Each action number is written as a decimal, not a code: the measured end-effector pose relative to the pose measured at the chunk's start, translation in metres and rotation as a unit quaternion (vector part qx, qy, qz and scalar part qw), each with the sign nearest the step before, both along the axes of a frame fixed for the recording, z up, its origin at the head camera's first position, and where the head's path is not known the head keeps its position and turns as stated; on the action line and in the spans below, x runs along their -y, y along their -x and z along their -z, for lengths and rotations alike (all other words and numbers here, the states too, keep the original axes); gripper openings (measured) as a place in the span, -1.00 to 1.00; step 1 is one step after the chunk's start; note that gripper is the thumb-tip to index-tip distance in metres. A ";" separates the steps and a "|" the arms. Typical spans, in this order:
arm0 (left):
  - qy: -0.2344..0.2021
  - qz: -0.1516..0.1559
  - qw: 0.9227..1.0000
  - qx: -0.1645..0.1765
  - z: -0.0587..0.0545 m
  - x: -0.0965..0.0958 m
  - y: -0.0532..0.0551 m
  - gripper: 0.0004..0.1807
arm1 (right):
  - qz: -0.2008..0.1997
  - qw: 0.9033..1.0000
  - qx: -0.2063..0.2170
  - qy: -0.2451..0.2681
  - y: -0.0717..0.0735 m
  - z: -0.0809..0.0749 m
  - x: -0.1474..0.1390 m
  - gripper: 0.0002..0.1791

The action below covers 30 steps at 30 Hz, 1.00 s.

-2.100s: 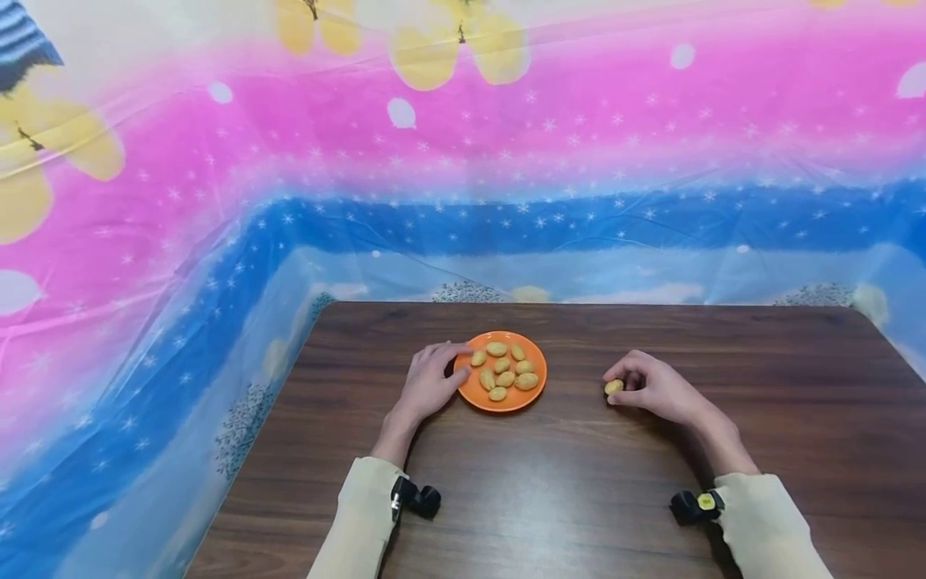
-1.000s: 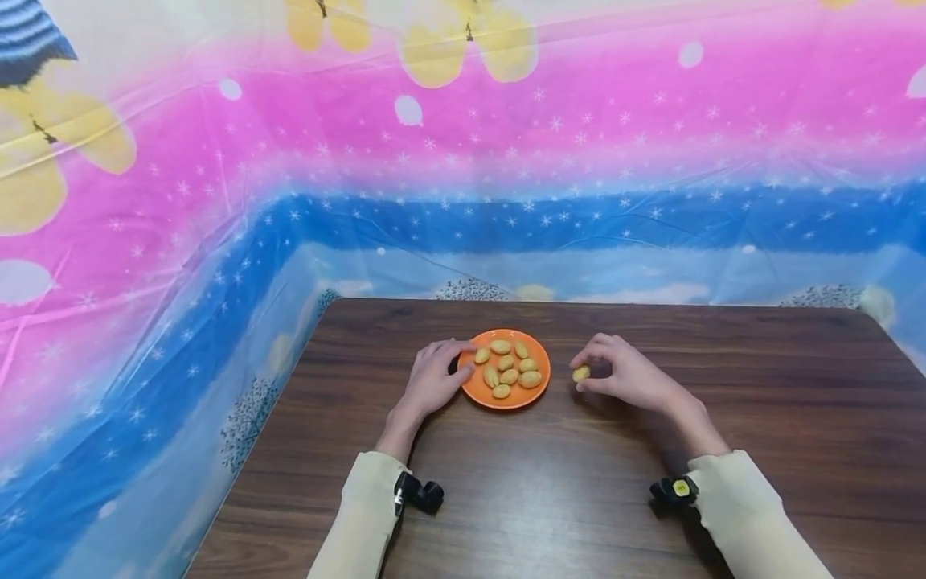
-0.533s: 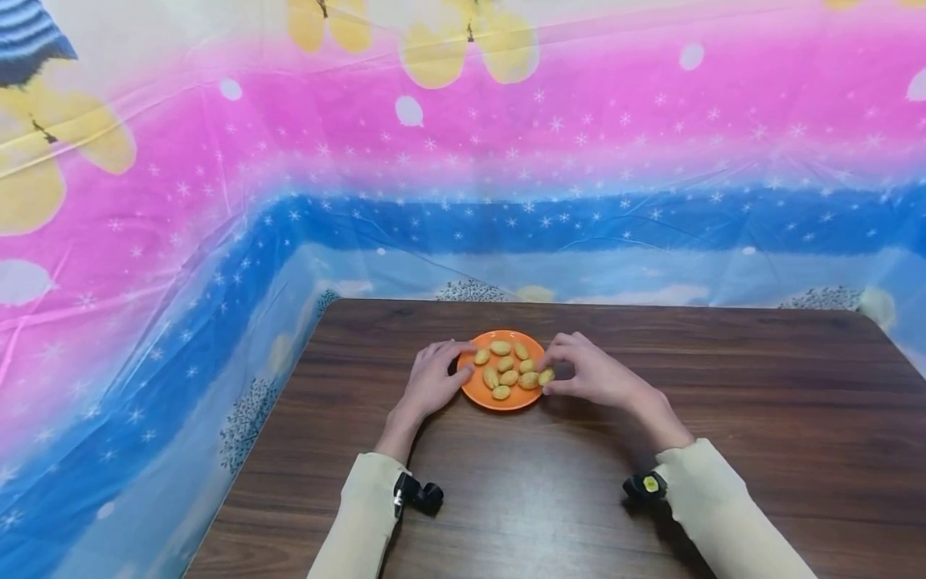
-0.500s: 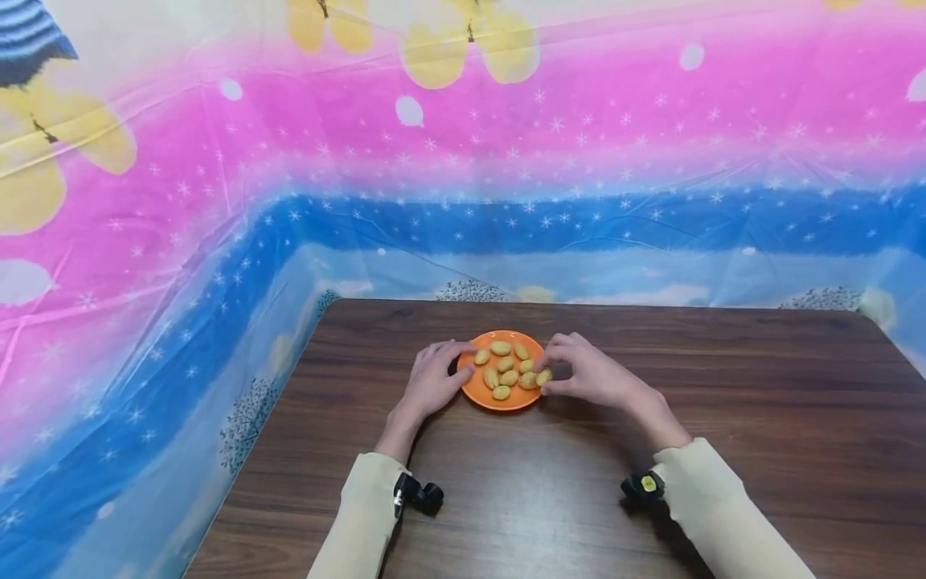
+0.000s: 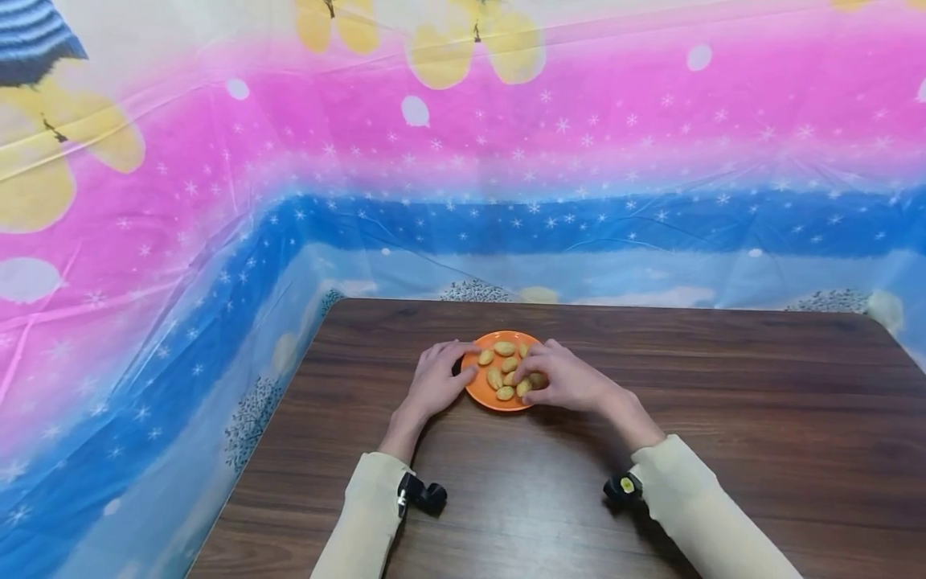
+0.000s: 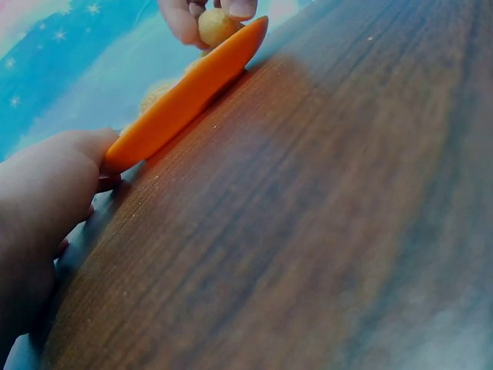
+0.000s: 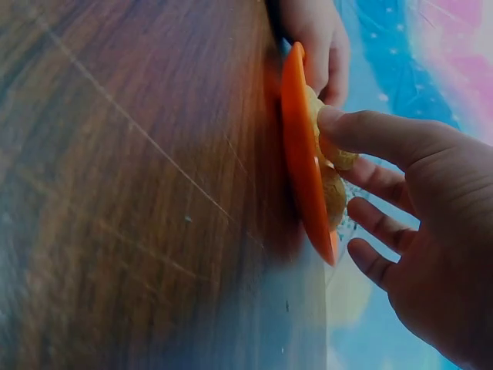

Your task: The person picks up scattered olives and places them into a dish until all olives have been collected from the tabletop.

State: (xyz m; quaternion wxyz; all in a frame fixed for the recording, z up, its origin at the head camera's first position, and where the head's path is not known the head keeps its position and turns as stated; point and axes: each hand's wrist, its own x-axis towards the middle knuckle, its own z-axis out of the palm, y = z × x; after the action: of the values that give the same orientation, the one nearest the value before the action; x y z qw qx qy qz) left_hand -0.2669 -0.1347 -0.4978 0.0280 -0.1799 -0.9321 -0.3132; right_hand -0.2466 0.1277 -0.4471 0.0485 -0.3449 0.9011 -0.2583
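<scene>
An orange plate holds several small yellow oval pieces resembling baby potatoes. At its left rim is my left hand, its thumb and index finger spread and resting on the edge. My right hand reaches over the plate's right side. Between thumb and fingertips it pinches one yellow oval piece, low over the plate; whether this piece touches the plate I cannot tell. In the right wrist view the pinched piece shows beyond the thumb. The right fingers partly hide other pieces.
The dark wooden table extends around the plate. A patterned pink and blue cloth hangs behind and to the left of it. Black wrist cameras sit at the left sleeve and the right sleeve.
My right hand has moved left from the table to over the plate, carrying the pinched yellow oval piece. My left hand has stayed at the plate's left rim.
</scene>
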 end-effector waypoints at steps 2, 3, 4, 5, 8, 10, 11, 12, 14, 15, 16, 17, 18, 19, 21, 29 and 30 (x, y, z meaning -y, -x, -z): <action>0.000 0.000 1.000 0.000 0.000 0.000 0.000 -0.59 | 0.000 1.000 -0.008 -0.007 0.000 0.001 0.002 -0.78; 0.002 0.001 1.000 0.001 0.000 -0.001 0.000 -0.59 | -0.001 1.000 -0.011 -0.010 0.001 0.002 0.002 -0.78; 0.004 0.001 1.000 0.002 -0.001 -0.001 0.000 -0.59 | -0.001 1.000 -0.015 -0.012 0.000 0.002 0.003 -0.77; 0.003 0.002 1.000 0.003 -0.001 -0.001 0.000 -0.59 | -0.001 1.000 -0.017 -0.013 0.000 0.002 0.003 -0.77; 0.006 0.002 1.000 0.004 -0.001 -0.001 0.000 -0.59 | -0.001 1.000 -0.022 -0.014 0.000 0.003 0.003 -0.77; 0.002 0.003 1.000 0.005 -0.001 -0.001 0.000 -0.59 | -0.001 1.000 -0.025 -0.013 -0.001 0.004 0.003 -0.77; 0.000 0.003 1.000 0.005 -0.001 -0.001 -0.001 -0.59 | 0.000 1.000 -0.027 -0.012 -0.001 0.004 0.002 -0.78; 0.000 0.003 1.000 0.006 -0.001 -0.001 -0.001 -0.59 | 0.000 1.000 -0.030 -0.010 -0.002 0.004 0.001 -0.78; -0.002 0.003 1.000 0.007 -0.002 0.000 -0.002 -0.59 | 0.002 0.999 -0.035 -0.002 -0.004 0.003 -0.001 -0.79; -0.004 0.003 1.000 0.008 -0.002 0.001 -0.002 -0.60 | 0.003 0.999 -0.038 0.004 -0.005 0.002 -0.002 -0.80; -0.005 0.002 1.000 0.007 -0.002 0.002 -0.003 -0.60 | 0.005 0.999 -0.041 0.010 -0.006 0.001 -0.003 -0.81; -0.005 0.002 1.000 0.006 -0.003 0.002 -0.003 -0.60 | 0.007 0.999 -0.045 0.016 -0.007 0.000 -0.004 -0.81; -0.004 0.002 1.000 0.006 -0.003 0.003 -0.003 -0.60 | 0.009 0.999 -0.048 0.023 -0.007 -0.001 -0.006 -0.82; -0.005 0.002 1.000 0.006 -0.003 0.004 -0.003 -0.59 | 0.013 0.998 -0.051 0.030 -0.008 -0.003 -0.007 -0.82; -0.004 0.002 1.000 0.007 -0.004 0.006 -0.003 -0.59 | 0.018 0.997 -0.057 0.041 -0.010 -0.005 -0.011 -0.82; 0.005 -0.001 1.000 0.011 -0.004 0.009 -0.004 -0.59 | 0.042 0.996 -0.065 0.043 -0.011 -0.005 -0.033 -0.77; 0.006 0.000 1.000 0.009 -0.004 0.009 -0.004 -0.59 | 0.046 0.996 -0.061 0.042 -0.012 -0.005 -0.037 -0.76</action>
State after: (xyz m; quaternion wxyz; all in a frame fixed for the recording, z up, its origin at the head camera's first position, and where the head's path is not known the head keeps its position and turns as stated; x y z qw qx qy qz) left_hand -0.2631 -0.1439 -0.4942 0.0181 -0.1774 -0.9341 -0.3093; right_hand -0.2347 0.1643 -0.4422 -0.0327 -0.3202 0.9057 -0.2761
